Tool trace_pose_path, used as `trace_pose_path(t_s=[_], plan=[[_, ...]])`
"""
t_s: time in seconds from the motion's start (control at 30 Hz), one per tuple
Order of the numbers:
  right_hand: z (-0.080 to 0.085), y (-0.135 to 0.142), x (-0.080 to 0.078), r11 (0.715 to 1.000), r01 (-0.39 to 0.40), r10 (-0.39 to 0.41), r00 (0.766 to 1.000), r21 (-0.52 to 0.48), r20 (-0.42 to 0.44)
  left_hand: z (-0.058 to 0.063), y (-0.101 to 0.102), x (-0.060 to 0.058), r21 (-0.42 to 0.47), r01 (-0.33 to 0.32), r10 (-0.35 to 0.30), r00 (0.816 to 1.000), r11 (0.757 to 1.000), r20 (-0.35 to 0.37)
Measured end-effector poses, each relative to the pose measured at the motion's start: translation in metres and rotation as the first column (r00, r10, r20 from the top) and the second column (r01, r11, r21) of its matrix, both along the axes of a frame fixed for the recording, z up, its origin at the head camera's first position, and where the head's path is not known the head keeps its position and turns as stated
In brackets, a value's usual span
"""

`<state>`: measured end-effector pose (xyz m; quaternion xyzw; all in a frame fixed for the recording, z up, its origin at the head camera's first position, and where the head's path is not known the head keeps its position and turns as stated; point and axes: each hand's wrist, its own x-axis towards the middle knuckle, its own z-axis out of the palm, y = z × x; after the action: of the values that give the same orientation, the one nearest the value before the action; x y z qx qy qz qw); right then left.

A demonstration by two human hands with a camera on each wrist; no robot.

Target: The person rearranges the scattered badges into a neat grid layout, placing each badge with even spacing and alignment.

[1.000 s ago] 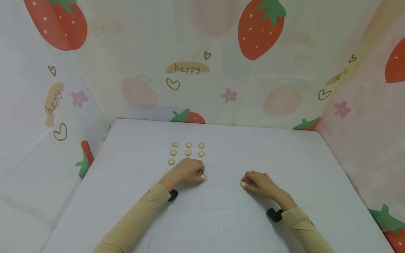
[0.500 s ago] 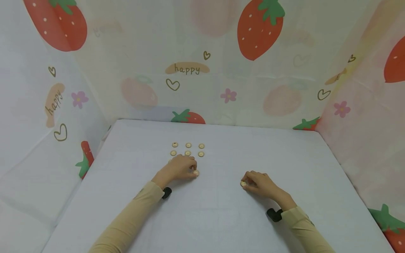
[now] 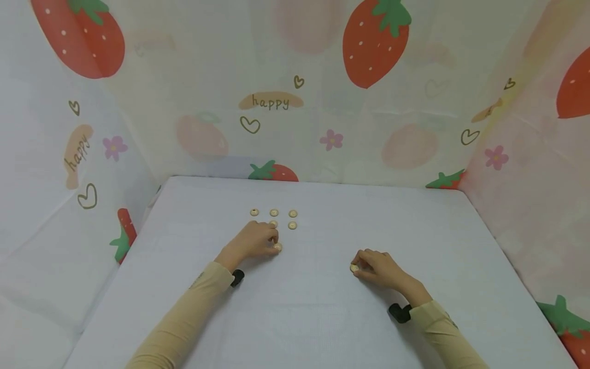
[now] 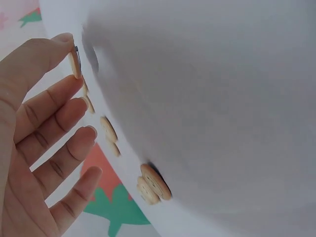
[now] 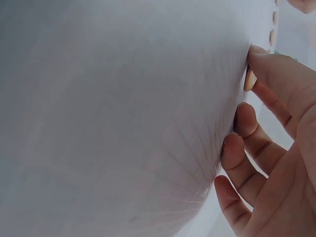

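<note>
My left hand (image 3: pixel 251 240) pinches a round, tan, biscuit-like disc (image 3: pixel 278 247) between thumb and index finger. In the left wrist view that disc (image 4: pixel 74 61) is held edge-on, apart from the white surface, while the other fingers extend loosely. Just beyond the left hand, similar discs (image 3: pixel 292 225) lie in rows; the hand covers part of the group. To the right, my right hand (image 3: pixel 379 269) pinches another tan disc (image 3: pixel 354 268) low at the table. In the right wrist view this disc (image 5: pixel 250 80) stands tilted between thumb and index finger, against the white cloth.
A white-covered table (image 3: pixel 304 328) lies under both hands. Behind it hangs a curtain (image 3: pixel 304 133) printed with strawberries, hearts and flowers, which also encloses the left and right sides. A black wrist device (image 3: pixel 399 313) sits under the right forearm.
My left hand has moved left and slightly away from me with its disc, now covering discs at the left of the rows. My right hand has stayed in place.
</note>
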<state>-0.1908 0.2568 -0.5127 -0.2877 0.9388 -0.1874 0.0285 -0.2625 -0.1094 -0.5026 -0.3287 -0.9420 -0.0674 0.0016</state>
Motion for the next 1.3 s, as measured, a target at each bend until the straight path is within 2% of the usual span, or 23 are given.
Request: trace_pose_path(t_s=[0.37, 0.53, 0.83, 1.1, 1.3], plan=[[0.0, 0.0, 0.0, 1.0, 0.009, -0.009, 1.0, 0.002, 0.006, 0.004, -0.007, -0.01, -0.007, -0.057, 0.057, 0.998, 0.998, 0.025], [-0.003, 0.001, 0.0, 1.0, 0.0, 0.0, 1.0, -0.009, -0.026, 0.003, -0.008, -0.013, 0.001, -0.082, 0.082, 0.996, 0.997, 0.026], [-0.002, 0.0, 0.001, 1.0, 0.007, -0.007, 1.0, 0.0, -0.007, 0.001, -0.011, -0.014, -0.015, -0.089, 0.089, 0.996, 0.996, 0.013], [0.0, 0.0, 0.0, 1.0, 0.011, -0.011, 1.0, -0.001, 0.002, 0.0, -0.013, -0.016, -0.029, -0.066, 0.067, 0.998, 0.997, 0.006], [-0.001, 0.0, 0.0, 1.0, 0.008, -0.008, 1.0, -0.012, -0.005, -0.002, -0.013, -0.016, -0.007, -0.068, 0.068, 0.998, 0.998, 0.011]])
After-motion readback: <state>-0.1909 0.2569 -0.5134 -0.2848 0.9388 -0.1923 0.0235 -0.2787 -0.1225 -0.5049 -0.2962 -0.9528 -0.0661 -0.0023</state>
